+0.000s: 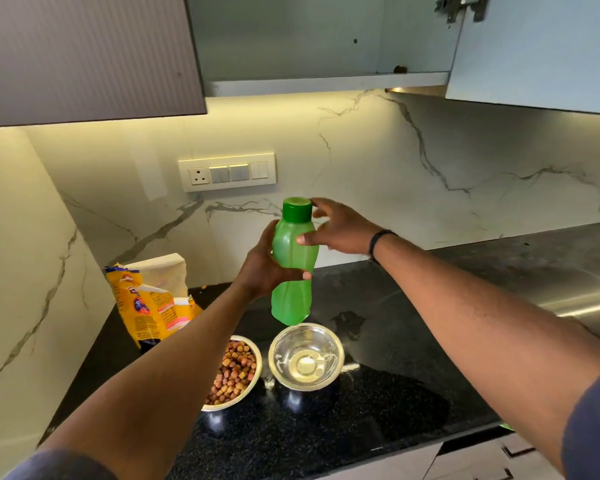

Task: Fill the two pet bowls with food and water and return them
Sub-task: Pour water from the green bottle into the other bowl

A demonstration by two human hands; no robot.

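My left hand (265, 266) grips a green plastic bottle (291, 271) upright by its middle, above the counter. The bottle's dark green cap (297, 209) is on. My right hand (340, 230) is beside the cap with fingers spread; its thumb lies against the bottle's upper body and its fingertips are close to the cap. Below the bottle stand two steel pet bowls on dark bases. The left bowl (255, 382) holds brown kibble. The right bowl (305, 356) holds clear water.
A yellow pet food bag (146, 306) stands open at the back left of the black granite counter (413, 393). A wet patch (349, 322) lies behind the bowls. A steel sink edge (582, 299) is at right. An open cupboard door (534, 53) hangs overhead.
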